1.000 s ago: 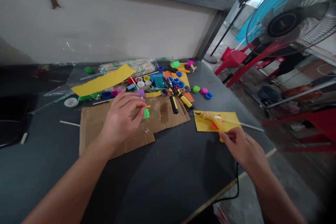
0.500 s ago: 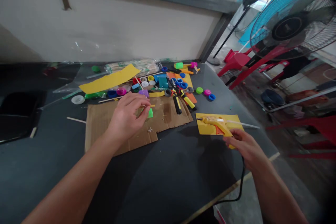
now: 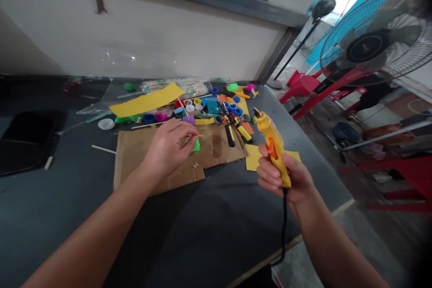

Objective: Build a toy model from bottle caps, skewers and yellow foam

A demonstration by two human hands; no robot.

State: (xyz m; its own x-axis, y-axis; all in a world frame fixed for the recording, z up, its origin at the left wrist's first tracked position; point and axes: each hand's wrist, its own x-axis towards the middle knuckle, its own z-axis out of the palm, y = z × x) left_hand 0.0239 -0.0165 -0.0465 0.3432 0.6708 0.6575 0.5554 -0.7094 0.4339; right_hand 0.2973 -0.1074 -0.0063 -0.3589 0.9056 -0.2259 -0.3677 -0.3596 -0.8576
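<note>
My right hand (image 3: 286, 173) is wrapped round the grip of a yellow hot glue gun (image 3: 272, 137) with an orange trigger. The gun is held up above the table, its nozzle tilted up and to the left, and a black cord hangs from its handle. Over the brown cardboard (image 3: 135, 157), my left hand (image 3: 172, 146) is closed in a pinch. A small yellow strip (image 3: 200, 135) sticks out past its fingertips, the rest of it hidden by the fingers. Close under those fingertips shows a bright green piece (image 3: 196, 146).
Behind the cardboard lie several bottle caps (image 3: 190, 108), pliers (image 3: 229, 132), a long yellow paper strip (image 3: 145, 101) and bagged sticks (image 3: 175, 85). Yellow paper (image 3: 252, 158) lies under the glue gun. A black tray-like object (image 3: 27, 141) is at left, a fan (image 3: 367, 45) at right.
My right hand has lifted the glue gun off the yellow paper and brought it left, with the nozzle now pointing up. My left hand keeps its pinch over the cardboard.
</note>
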